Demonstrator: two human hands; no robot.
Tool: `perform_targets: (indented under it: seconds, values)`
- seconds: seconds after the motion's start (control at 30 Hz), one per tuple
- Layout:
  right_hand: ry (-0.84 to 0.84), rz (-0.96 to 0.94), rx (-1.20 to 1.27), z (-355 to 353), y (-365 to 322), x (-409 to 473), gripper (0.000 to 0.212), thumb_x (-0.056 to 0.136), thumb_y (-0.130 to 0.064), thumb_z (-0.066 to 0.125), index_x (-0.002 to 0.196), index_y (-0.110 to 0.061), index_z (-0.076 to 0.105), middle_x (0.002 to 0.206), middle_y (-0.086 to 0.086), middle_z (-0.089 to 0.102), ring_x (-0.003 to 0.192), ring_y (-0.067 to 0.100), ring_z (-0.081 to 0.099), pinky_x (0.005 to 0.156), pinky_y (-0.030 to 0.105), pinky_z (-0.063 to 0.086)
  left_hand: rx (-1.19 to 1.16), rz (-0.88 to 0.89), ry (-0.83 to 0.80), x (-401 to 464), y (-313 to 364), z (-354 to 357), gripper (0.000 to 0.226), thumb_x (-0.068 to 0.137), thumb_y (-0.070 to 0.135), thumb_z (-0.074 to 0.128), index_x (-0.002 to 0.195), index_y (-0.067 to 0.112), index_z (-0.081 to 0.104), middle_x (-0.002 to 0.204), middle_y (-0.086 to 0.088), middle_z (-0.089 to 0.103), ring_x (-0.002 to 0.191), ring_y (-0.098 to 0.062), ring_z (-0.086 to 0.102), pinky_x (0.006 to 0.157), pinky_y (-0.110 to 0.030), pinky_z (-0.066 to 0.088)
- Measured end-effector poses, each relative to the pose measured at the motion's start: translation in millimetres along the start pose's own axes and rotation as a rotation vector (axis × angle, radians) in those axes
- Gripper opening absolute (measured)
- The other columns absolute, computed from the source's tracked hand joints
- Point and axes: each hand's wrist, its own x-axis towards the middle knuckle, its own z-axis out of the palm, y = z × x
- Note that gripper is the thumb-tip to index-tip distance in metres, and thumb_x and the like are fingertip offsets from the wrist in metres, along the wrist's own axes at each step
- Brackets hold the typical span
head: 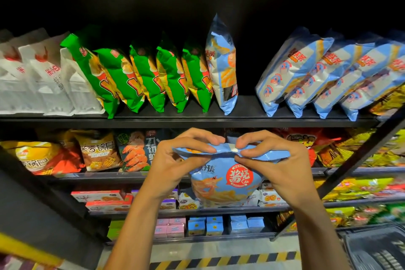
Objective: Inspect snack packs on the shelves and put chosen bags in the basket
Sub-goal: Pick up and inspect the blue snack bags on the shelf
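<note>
A light blue snack bag (225,180) with a red round label and a shrimp picture hangs in front of the shelves, held by its top seam. My left hand (175,160) pinches the left part of that seam. My right hand (274,160) pinches the right part, with the thumbs close together at the middle. On the shelf above stand more blue bags: one upright (223,66) and a leaning row (317,76) to the right. The dark shopping basket (377,247) shows at the bottom right corner, low near the floor.
Green snack bags (140,76) and white bags (37,76) fill the left of the upper shelf (197,121). Lower shelves hold orange, yellow and red packs and small boxes (206,226). A black slanted shelf strut (350,160) runs at the right. Yellow-black floor tape (219,260) lies below.
</note>
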Motion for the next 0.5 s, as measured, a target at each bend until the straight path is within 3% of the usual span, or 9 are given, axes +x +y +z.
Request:
perform_targets:
  seconds: [0.1, 0.23, 0.3, 0.37, 0.5]
  values:
    - [0.026, 0.01, -0.016, 1.5, 0.9, 0.8, 0.007, 0.074, -0.004, 0.081, 0.077, -0.009, 0.077, 0.098, 0.002, 0.077, 0.099, 0.024, 0.074, 0.083, 0.032, 0.06, -0.042, -0.03, 0.049, 0.5, -1.1, 1.3, 0.012, 0.088, 0.027, 0.078, 0.097, 0.019, 0.082, 0.11, -0.005, 0.074, 0.114, -0.037, 0.068, 0.095, -0.045, 0.055]
    - [0.146, 0.126, 0.022, 5.9, -2.7, 0.9, 0.013, 0.085, -0.015, 0.07, 0.092, -0.009, 0.079, 0.099, -0.001, 0.08, 0.096, 0.016, 0.075, 0.075, 0.024, 0.059, -0.026, -0.071, 0.199, 0.8, 1.3, 4.7, 0.015, 0.084, 0.035, 0.081, 0.092, 0.023, 0.083, 0.105, -0.003, 0.076, 0.106, -0.031, 0.072, 0.088, -0.037, 0.057]
    - [0.19, 0.146, -0.025, 4.8, -2.2, 2.1, 0.02, 0.091, -0.022, 0.063, 0.095, -0.011, 0.08, 0.1, -0.001, 0.08, 0.098, 0.017, 0.075, 0.077, 0.025, 0.059, -0.004, -0.112, 0.265, 0.1, 3.3, 6.1, 0.004, 0.086, 0.029, 0.079, 0.088, 0.029, 0.083, 0.101, 0.002, 0.077, 0.1, -0.022, 0.073, 0.082, -0.032, 0.058]
    - [0.201, 0.142, -0.084, 5.1, -2.1, 3.6, 0.024, 0.094, -0.025, 0.061, 0.096, -0.011, 0.08, 0.099, -0.001, 0.08, 0.098, 0.017, 0.076, 0.079, 0.027, 0.059, 0.021, -0.175, 0.314, -0.8, 4.2, 8.1, 0.015, 0.09, 0.022, 0.074, 0.084, 0.032, 0.083, 0.096, 0.006, 0.079, 0.094, -0.015, 0.075, 0.076, -0.028, 0.059]
    - [0.301, 0.15, -0.093, 14.1, -4.2, 6.4, 0.027, 0.096, -0.029, 0.06, 0.094, -0.012, 0.08, 0.092, -0.002, 0.081, 0.088, 0.016, 0.077, 0.072, 0.029, 0.061, -0.023, -0.304, 0.297, 0.0, 7.5, 5.6, 0.023, 0.094, 0.03, 0.062, 0.089, 0.032, 0.084, 0.097, 0.002, 0.08, 0.093, -0.014, 0.076, 0.071, -0.025, 0.058]
